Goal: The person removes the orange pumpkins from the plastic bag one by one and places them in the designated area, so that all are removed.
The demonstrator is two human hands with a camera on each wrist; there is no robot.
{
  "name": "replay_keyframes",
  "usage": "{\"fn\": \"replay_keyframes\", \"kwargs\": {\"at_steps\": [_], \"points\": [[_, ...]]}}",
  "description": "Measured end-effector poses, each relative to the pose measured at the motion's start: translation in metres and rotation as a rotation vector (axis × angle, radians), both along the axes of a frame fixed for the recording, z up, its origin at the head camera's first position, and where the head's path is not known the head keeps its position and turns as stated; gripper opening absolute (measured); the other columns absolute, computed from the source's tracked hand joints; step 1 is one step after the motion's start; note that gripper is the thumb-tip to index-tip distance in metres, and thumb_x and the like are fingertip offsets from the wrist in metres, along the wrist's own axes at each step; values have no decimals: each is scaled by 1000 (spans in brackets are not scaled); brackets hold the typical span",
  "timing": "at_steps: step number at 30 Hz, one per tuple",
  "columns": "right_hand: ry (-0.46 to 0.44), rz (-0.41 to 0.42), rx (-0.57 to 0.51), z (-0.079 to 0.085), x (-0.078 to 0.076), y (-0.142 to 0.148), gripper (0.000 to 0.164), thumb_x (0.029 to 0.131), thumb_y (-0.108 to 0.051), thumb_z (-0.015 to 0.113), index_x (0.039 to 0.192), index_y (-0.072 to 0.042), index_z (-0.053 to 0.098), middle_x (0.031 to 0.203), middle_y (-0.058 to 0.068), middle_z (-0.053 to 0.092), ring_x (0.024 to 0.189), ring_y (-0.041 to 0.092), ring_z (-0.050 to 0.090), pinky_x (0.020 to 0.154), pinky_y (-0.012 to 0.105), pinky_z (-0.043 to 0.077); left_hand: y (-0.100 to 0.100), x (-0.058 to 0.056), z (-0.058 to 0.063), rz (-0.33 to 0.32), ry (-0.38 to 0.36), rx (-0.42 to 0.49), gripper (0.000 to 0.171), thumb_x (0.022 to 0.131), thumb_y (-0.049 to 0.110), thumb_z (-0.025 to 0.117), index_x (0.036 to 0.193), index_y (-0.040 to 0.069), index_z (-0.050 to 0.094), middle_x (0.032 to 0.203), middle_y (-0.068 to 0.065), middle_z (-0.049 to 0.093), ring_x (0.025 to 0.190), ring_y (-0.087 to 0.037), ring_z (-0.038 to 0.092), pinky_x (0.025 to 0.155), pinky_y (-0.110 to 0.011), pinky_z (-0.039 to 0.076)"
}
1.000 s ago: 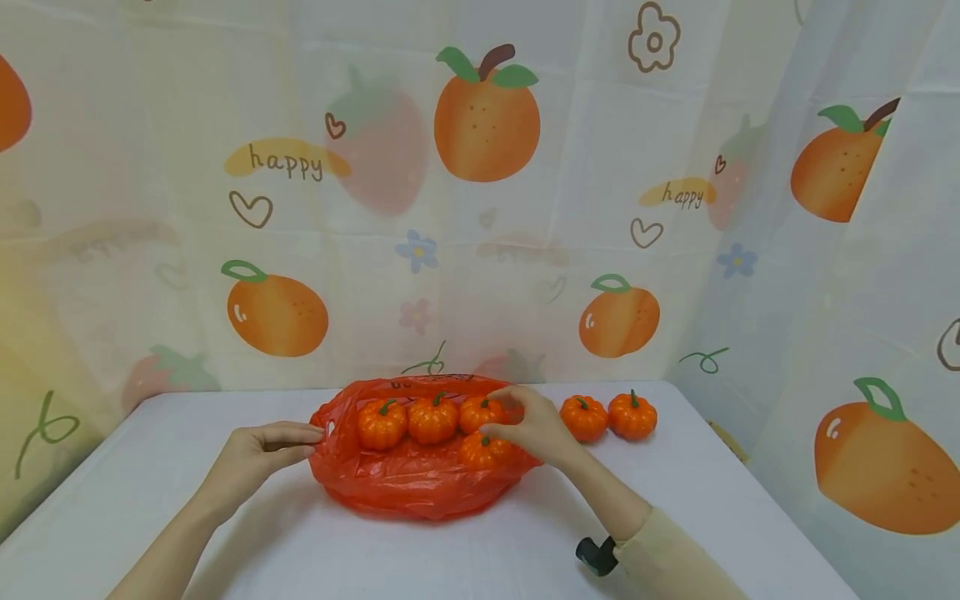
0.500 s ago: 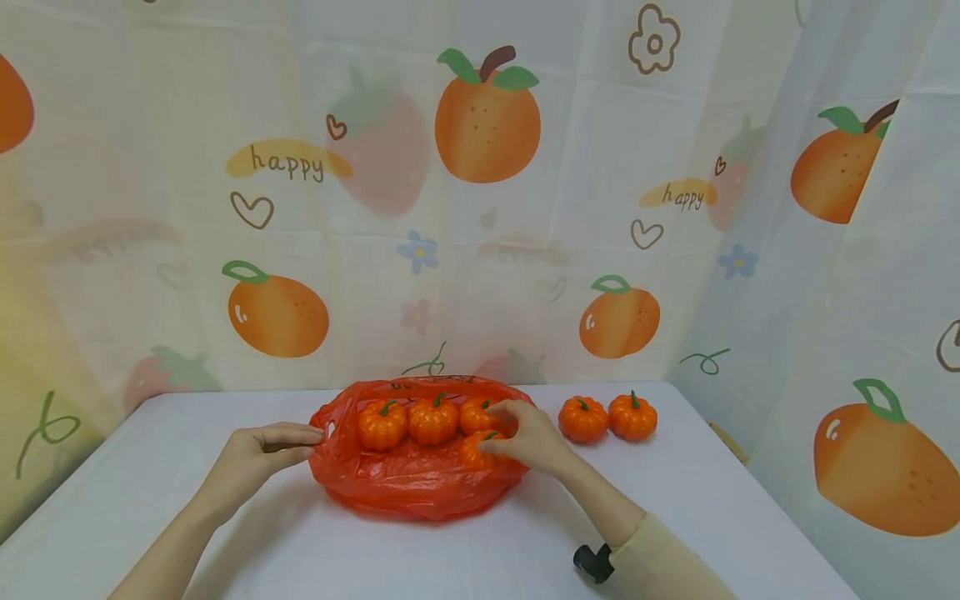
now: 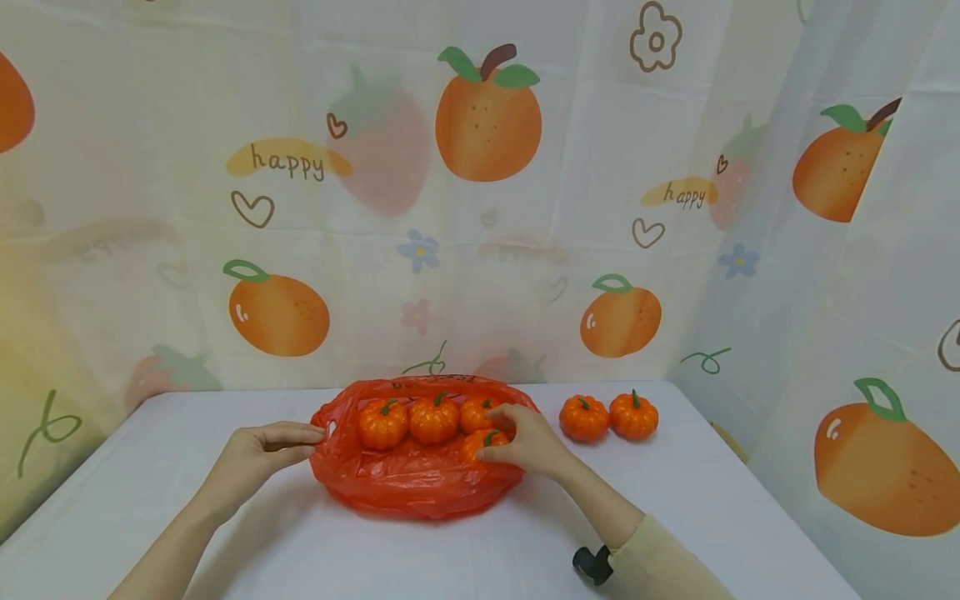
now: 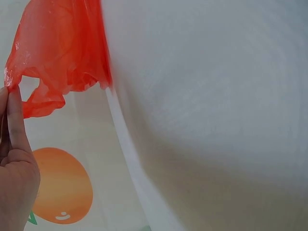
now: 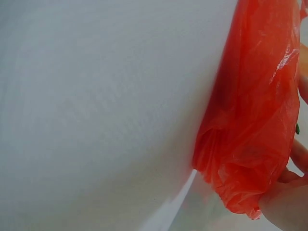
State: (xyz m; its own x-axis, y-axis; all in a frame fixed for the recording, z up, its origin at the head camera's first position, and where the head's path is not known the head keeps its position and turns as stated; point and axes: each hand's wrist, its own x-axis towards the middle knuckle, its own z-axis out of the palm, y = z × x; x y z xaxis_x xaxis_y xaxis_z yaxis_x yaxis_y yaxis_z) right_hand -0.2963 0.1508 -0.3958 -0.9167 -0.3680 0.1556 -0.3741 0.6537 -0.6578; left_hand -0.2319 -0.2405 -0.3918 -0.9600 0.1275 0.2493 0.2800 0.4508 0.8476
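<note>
A red plastic bag [image 3: 420, 492] lies on the table with its mouth spread. Inside it are small orange toy pumpkins with green stems: a left pumpkin [image 3: 382, 425], a middle pumpkin [image 3: 433, 419], a back right pumpkin [image 3: 474, 414] and a front right pumpkin [image 3: 472, 443]. My left hand [image 3: 251, 458] pinches the bag's left edge; the left wrist view shows the fingers [image 4: 16, 127] on the film near its handle hole. Thumb and fingers of my right hand [image 3: 534, 442] curve around the front right pumpkin, partly hiding it. In the right wrist view the bag covers that grip.
Two more pumpkins stand outside the bag to the right, a nearer-bag pumpkin [image 3: 584, 419] and an outer pumpkin [image 3: 633, 417]. The white table [image 3: 360, 558] meets a fruit-print curtain [image 3: 487, 250] at the back and sides.
My right hand has shifted slightly left and down; its thumb has moved from between the two right pumpkins to the front of the nearer one. My left hand stays put.
</note>
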Motion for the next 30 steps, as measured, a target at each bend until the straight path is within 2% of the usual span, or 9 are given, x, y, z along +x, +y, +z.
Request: {"fn": "replay_keyframes", "kwargs": {"at_steps": [6,14,30], "points": [[-20,21,6,1,1,0,63,77,-38,83,129,-10,61,128,7,65,118,26,59,102,48,52,0,0,0,0,4,0,31,89,25,73,114,6,74,107,24,71,103,19,58,85,-9,51],[-42,43,36,-1,0,1,63,76,-38,84,129,-12,61,129,5,64,121,26,56,103,51,50,1,0,1,-5,3,6,32,89,25,73,114,6,74,107,22,72,103,18,58,85,-8,51],[-33,61,61,-4,0,1,61,74,-34,85,126,-12,62,128,5,63,122,26,54,104,53,49,1,-1,-1,-11,11,13,32,89,23,73,114,3,73,106,23,72,102,18,59,84,-8,52]]}}
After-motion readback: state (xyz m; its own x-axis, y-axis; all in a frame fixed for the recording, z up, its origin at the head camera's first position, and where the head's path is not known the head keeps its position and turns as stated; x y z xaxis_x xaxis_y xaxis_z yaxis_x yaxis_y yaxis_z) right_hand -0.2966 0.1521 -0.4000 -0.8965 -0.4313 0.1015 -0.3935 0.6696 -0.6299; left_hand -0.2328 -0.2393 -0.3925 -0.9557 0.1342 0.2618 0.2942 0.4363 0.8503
